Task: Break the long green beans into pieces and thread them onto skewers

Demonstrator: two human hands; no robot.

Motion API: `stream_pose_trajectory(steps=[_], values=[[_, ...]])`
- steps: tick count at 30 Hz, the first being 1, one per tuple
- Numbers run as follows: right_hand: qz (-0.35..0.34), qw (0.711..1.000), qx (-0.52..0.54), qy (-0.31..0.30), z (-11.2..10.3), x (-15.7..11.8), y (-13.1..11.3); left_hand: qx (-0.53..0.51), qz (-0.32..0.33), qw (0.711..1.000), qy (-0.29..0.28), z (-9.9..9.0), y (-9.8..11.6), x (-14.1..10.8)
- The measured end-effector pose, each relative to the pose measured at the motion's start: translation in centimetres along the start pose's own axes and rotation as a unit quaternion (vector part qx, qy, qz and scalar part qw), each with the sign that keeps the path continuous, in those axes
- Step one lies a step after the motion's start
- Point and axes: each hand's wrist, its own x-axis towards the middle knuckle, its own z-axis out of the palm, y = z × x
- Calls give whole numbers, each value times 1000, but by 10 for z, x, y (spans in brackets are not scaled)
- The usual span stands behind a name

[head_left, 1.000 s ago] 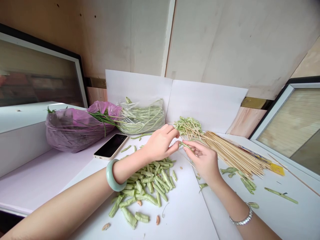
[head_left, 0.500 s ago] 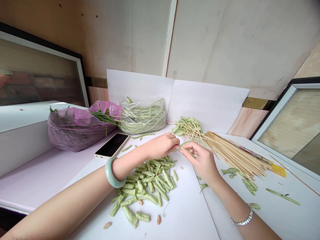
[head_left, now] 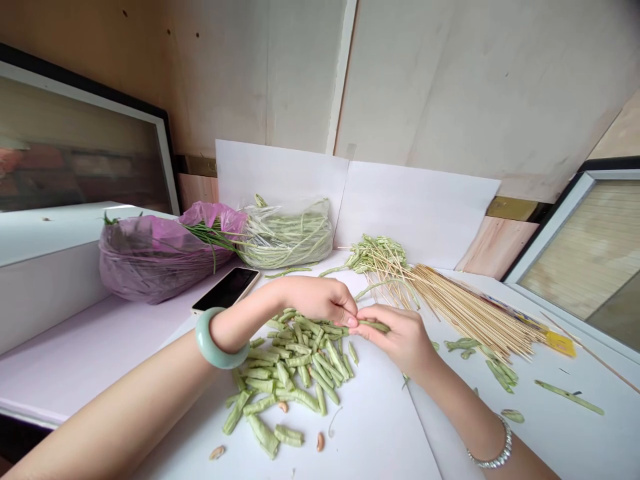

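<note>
Over the pile of cut green beans (head_left: 290, 377), my left hand (head_left: 315, 300) and right hand (head_left: 400, 337) sit close together, fingers curled, both pinching one long bean (head_left: 374, 325) between them. Bamboo skewers (head_left: 465, 317) lie just right of them on the white table (head_left: 380, 433).

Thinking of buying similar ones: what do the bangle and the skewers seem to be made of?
The bangle looks like polished jade or glass, pale milky green and glossy; the look can't settle which. The skewers look like unfinished bamboo or wood: thin, straw-coloured and matt.
</note>
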Motion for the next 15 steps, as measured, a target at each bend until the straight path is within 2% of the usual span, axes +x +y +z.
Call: stream_pose_trajectory(steps=[2,4,6,8,9,11,12,13,15], values=[[31,997,48,-59,1,2,-10,-58,-9,996,-64,-2,-4,-2],[94,982,102,-126,0,5,-21,-108,-27,985,-130,0,-7,-2],[154,953,174,-193,-3,7,-29,-149,-30,968,-199,2,-7,0],[186,921,247,-237,-8,7,-32,-171,1,949,-266,4,-1,1],[191,908,279,-248,-10,7,-32,-180,23,942,-282,4,2,1],[196,891,332,-241,-15,6,-26,-194,55,943,-263,0,9,-4],[205,886,351,-223,-17,6,-23,-203,56,954,-213,-4,11,-8],[218,884,364,-196,-18,5,-19,-199,44,964,-170,-8,12,-12],[257,886,366,-125,-17,5,-11,-165,2,975,-146,-15,7,-18]])
